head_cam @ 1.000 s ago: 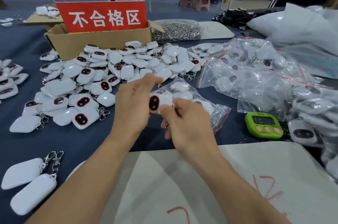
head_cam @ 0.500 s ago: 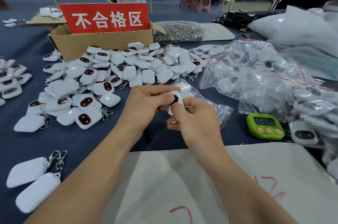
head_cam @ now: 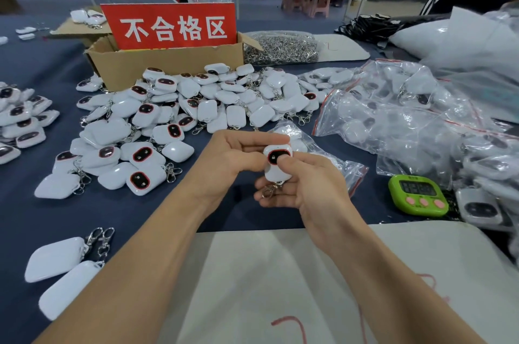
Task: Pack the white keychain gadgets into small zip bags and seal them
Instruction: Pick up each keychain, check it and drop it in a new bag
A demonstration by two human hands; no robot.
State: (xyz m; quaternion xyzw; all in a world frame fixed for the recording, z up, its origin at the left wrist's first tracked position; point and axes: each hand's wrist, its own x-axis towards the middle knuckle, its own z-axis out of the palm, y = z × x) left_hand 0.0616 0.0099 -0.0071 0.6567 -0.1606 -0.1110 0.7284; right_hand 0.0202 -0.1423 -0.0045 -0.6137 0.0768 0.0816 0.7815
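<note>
Turned since before, gadget (head_cam: 276, 172) faces up, clasp (head_cam: 268, 191) end toward wearer.

Glossy white plastic gadget (head_cam: 276, 165), shiny metal clasp (head_cam: 269, 191), matt cardboard box (head_cam: 168, 63)

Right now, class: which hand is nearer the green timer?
Right. The right hand is just left of the green timer in the picture; the left hand lies farther left, beyond the held gadget.

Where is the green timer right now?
In the head view, the green timer sits at right, between the right hand and the heap of bagged gadgets.
</note>
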